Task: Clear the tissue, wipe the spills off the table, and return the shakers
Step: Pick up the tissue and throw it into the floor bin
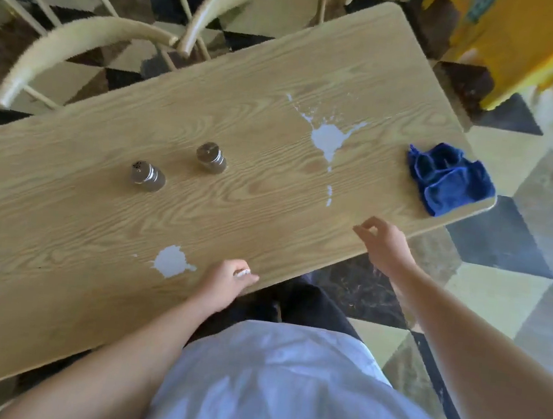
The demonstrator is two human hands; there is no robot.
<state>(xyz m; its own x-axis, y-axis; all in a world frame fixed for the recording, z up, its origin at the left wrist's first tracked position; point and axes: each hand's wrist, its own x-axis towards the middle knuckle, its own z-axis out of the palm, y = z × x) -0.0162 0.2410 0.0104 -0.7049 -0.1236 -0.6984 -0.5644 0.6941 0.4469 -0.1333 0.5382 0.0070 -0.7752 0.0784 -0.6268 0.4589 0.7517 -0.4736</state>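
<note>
Cloth (451, 179) sits at the tabletop's (59, 226) right corner, nearest the empty, loosely curled right hand (381, 242); left hand (225, 281) pinches something white.

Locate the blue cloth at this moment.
In the head view, the blue cloth lies crumpled at the table's right end, beyond the right hand, right of the larger spill.

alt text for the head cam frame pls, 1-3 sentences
A person stands at a light wooden table bearing two white spills, one large, one small. Left hand pinches something small and white; right hand hovers empty. Two glass shakers stand upright, a crumpled blue cloth at the right end.
</note>
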